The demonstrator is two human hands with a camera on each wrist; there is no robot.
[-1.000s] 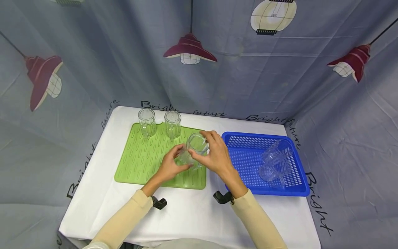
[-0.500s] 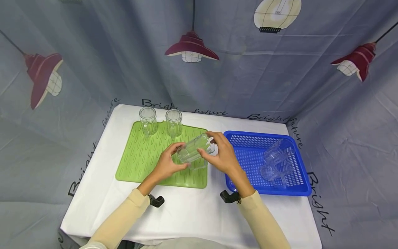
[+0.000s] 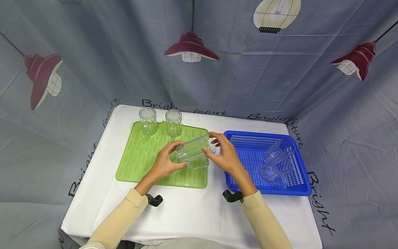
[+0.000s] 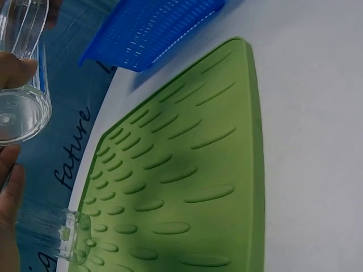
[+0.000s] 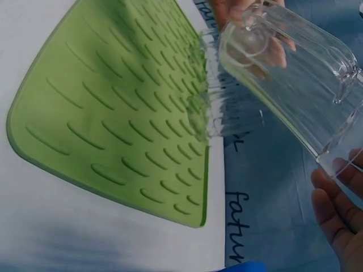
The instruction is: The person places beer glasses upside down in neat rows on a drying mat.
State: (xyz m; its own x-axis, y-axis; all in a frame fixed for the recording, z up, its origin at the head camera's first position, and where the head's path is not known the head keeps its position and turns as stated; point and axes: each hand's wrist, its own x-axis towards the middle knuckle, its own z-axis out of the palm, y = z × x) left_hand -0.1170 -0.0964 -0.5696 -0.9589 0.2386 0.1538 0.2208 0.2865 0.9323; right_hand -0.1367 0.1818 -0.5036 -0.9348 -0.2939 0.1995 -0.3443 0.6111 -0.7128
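Both hands hold a clear glass mug [image 3: 193, 148] over the right part of a green drying mat [image 3: 136, 162]. It lies tilted nearly sideways, its handle [image 3: 199, 163] toward the person. The left hand [image 3: 164, 162] grips the base end between thumb and fingers; in the left wrist view the round base [image 4: 20, 116] shows beside the thumb. Around the mouth end, the right hand [image 3: 224, 155] has thumb and fingertips at the rim. Two more glass mugs, one [image 3: 148, 121] at the mat's back left and another [image 3: 173, 123] beside it, stand upright.
A blue plastic basket [image 3: 228, 162] stands right of the mat, with clear glass mugs [image 3: 276, 162] lying in its right half. White cloth covers the table [image 3: 192, 211]. A grey printed curtain [image 3: 124, 62] hangs behind and at both sides.
The held mug has tipped from nearly upright to almost sideways, its mouth end swinging right. The right hand has shifted slightly right with the rim; the left hand stays at the base.
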